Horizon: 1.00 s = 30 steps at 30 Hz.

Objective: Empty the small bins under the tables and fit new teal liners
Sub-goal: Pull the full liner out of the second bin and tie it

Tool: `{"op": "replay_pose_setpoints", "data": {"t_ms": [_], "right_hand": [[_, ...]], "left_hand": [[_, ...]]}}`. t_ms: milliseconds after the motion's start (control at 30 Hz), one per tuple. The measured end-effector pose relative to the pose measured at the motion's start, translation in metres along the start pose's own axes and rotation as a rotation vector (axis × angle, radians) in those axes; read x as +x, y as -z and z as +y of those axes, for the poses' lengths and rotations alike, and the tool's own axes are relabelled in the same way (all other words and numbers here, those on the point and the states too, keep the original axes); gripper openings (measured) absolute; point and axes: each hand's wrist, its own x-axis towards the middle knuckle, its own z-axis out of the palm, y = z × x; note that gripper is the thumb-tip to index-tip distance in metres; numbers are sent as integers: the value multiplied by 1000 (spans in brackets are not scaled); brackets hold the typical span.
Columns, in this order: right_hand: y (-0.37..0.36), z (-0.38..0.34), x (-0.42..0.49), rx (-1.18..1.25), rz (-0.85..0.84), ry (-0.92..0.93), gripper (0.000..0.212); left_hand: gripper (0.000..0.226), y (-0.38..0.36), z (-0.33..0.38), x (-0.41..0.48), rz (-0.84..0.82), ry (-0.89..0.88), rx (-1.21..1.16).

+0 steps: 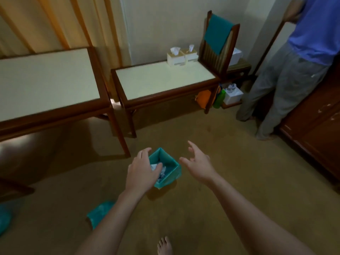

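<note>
While the wearer stands on the carpet, one bare foot (164, 245) at the bottom edge, items run near to far:

(a) Near left, on the floor: a crumpled teal bag (100, 211) lies well apart from the bin. A second teal bag (4, 220) is cut off at the far-left edge. Used or fresh can't be told for either.

(b) Centre: the small bin (166, 180) stands upright on open carpet in front of the tables, not under one. A teal liner (166, 159) is folded over its rim & crumpled waste (161, 173) lies inside, so this bin reads as not yet emptied. L hand (143, 172) hovers over the near-left rim, fingers loosely extended, no grip seen. R hand (199, 163) is just beside the bin's right corner, fingers spread, clear of it & holding nothing.

(c) Beyond: left table (46, 80) & mid table (161, 80), both wood-framed. No other bin shows under either. Two tissue boxes (175, 57) sit at the mid table's back edge.

(d) Far: a chair (217, 57) w/ a teal cloth (218, 34) draped over its back, poss. a spare liner. A 2nd person (294, 70) stands at right.

Est. progress: early to mid. Left for this bin = lift out the old liner w/ waste, fit a new one, put the bin back under a table
</note>
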Motion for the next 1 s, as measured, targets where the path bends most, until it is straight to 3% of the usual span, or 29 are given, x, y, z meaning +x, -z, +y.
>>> {"op": "replay_pose_setpoints", "data": {"t_ms": [267,567,733,900,1000], "right_hand": [[-10,58,151,-144,-102,119,75],[-144,276,336,-321,-227,365,63],[-214,392,429,-464,-222,539,76],[-242,428,482,-482,-178,649,80],[-257,441,492,-353,-186,639,80]], "left_hand": [[65,-89,-26,94,9,164,23],[68,-340,-193,195,49,241,73],[72,-439,-294,240,217,188,245],[76,-478,-340,264,323,237,296],[85,-489,-345,263,276,282,261]]}}
